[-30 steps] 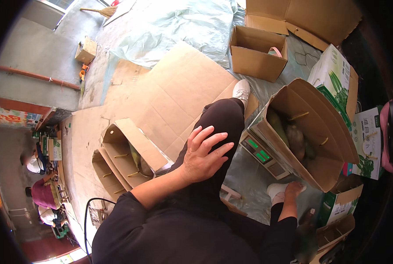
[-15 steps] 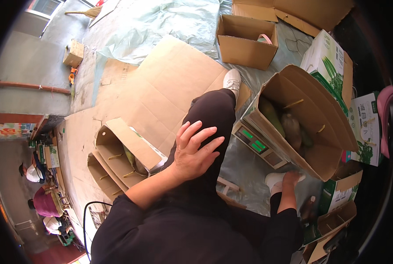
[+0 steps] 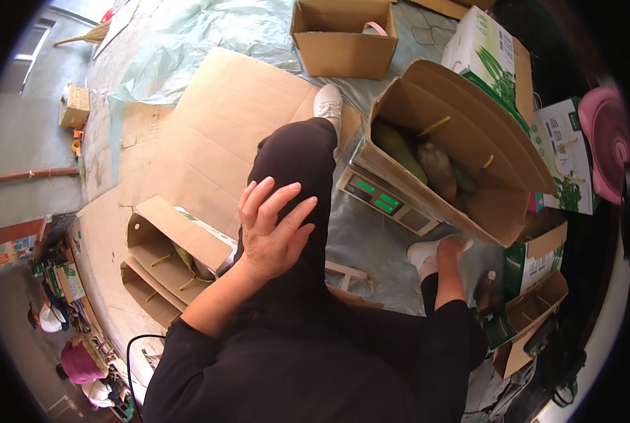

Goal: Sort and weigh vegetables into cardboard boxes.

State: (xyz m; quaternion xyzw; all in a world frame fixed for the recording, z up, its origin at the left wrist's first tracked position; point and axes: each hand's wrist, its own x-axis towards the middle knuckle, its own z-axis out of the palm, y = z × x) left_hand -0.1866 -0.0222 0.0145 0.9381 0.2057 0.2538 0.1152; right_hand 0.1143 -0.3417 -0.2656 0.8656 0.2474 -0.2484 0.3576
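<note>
My left hand [image 3: 268, 229] rests on my bent left thigh, its fingers spread and nothing in them. Low by my right shoe [image 3: 422, 255] is my right hand [image 3: 453, 248]; its fingers are too small and unclear to read. Between my legs and the boxes at right, an open cardboard box [image 3: 502, 187] sits tilted on a digital scale [image 3: 385, 201] with lit green digits. Inside it lie long green vegetables [image 3: 399, 151] and a paler, brownish one [image 3: 436, 169]. Left of my left arm stands another open cardboard box [image 3: 181, 218] with yellow cord handles and a green vegetable partly showing.
A brown box [image 3: 347, 53] stands ahead beside plastic sheeting [image 3: 202, 42]. Flattened cardboard [image 3: 223, 127] covers the floor ahead. Printed green-and-white boxes [image 3: 498, 63], a pink basin [image 3: 606, 144] and smaller open boxes [image 3: 540, 299] crowd the right. Several people [image 3: 82, 359] sit far left.
My view has swung to the right, so the boxes and scale appear further left and higher. The left hand stays on the thigh and the right hand stays by the shoe.
</note>
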